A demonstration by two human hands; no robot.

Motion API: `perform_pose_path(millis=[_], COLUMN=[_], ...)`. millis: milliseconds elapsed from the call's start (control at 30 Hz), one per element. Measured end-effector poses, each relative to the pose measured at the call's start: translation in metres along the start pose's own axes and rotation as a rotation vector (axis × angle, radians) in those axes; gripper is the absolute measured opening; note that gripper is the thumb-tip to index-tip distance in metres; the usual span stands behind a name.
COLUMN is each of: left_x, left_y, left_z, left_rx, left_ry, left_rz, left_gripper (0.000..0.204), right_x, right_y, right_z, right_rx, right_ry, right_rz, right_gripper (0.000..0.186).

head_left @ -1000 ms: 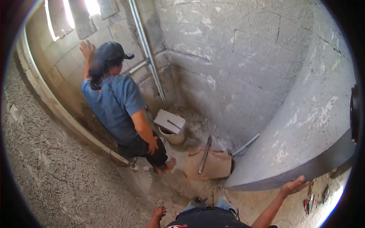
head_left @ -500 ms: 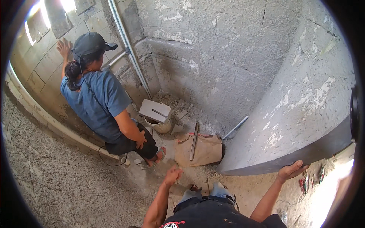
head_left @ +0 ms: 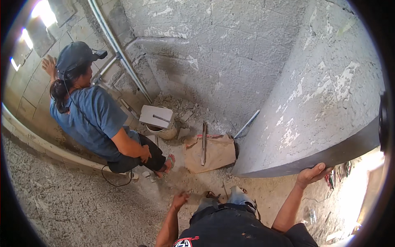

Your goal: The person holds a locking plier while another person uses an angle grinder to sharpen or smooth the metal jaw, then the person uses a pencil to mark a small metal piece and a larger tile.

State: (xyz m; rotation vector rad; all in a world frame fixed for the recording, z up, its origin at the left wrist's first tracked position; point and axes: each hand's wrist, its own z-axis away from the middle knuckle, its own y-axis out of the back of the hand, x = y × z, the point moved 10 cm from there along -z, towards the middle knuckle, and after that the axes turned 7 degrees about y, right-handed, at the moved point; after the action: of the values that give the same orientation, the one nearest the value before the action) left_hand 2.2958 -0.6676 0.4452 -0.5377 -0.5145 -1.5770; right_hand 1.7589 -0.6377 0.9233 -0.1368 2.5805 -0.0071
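My right hand rests against the smooth dark-grey edge of the rough plastered wall on the right. Its fingers are stretched along the edge, with the thumb uppermost, and it grips nothing. Low in the middle, my left hand hangs in the air, touching nothing that I can see. Motion blurs its fingers. Beyond it a brown paper sack lies on the floor, with a long narrow metal bar across it.
At left a co-worker in a blue shirt leans one hand on the block wall. A bucket bears a white board with a dark bar-shaped tool. Rubble lies in the corner beside upright pipes. Hand tools lie at right.
The view has shifted right, so the co-worker, bucket and sack appear further left. My left hand has moved slightly lower. My right hand stays on the wall edge.
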Motion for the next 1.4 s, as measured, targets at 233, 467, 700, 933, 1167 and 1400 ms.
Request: perform_pose_path(millis=[233,467,700,933,1167,1400], left_x=[-0.142,-0.189,-0.161,-0.147,-0.165,-0.175], left_y=[0.032,0.055,0.059,0.052,0.051,0.058], left_z=[0.051,0.067,0.057,0.057,0.069,0.071], left_rx=[0.121,0.221,0.243,0.228,0.227,0.227], left_ry=[0.387,0.476,0.393,0.370,0.419,0.440], left_rz=[-0.063,0.225,0.243,0.245,0.236,0.266], left_gripper=[0.047,0.037,0.039,0.040,0.042,0.046], right_x=[-0.008,-0.008,-0.001,0.001,-0.001,-0.007], right_y=[0.001,-0.003,0.001,0.000,-0.001,-0.002], right_z=[-0.005,-0.004,-0.002,-0.003,-0.002,-0.006], right_rx=[0.033,0.031,0.018,0.002,-0.008,-0.004], right_ry=[0.080,0.096,0.053,0.072,0.017,0.076], right_rz=[-0.003,-0.051,-0.051,-0.107,0.000,-0.004], right_gripper=[0.065,0.067,0.065,0.063,0.068,0.065])
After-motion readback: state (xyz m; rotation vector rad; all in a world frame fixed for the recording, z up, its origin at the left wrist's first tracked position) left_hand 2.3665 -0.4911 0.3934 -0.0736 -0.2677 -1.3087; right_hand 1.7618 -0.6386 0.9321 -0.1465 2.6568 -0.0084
